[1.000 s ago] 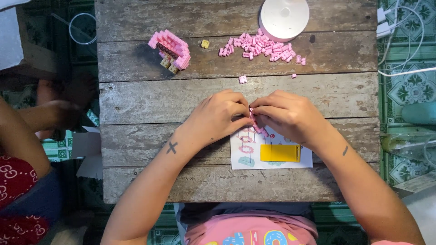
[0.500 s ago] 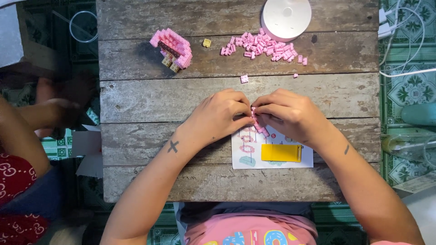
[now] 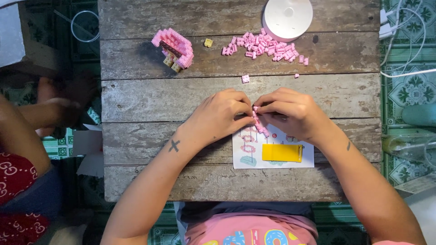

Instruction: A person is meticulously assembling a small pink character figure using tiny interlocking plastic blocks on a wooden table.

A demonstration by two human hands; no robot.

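My left hand (image 3: 221,115) and my right hand (image 3: 293,113) meet at the middle of the wooden table (image 3: 136,100). Between their fingertips they pinch a small strip of pink bricks (image 3: 260,123), which hangs down over a printed instruction sheet (image 3: 254,154). A yellow flat tool (image 3: 282,153) lies on that sheet. Farther back stands a partly built pink brick model (image 3: 175,48). A loose pile of pink bricks (image 3: 263,45) lies to its right.
A white round lid (image 3: 287,17) sits at the table's back edge. A small yellow brick (image 3: 208,43) and single pink bricks (image 3: 245,78) lie loose. Another person's limbs and red patterned clothing (image 3: 18,181) are at the left. White cables (image 3: 404,45) run on the right.
Both hands stay together over the sheet; the fingers shift only slightly on the pink strip.
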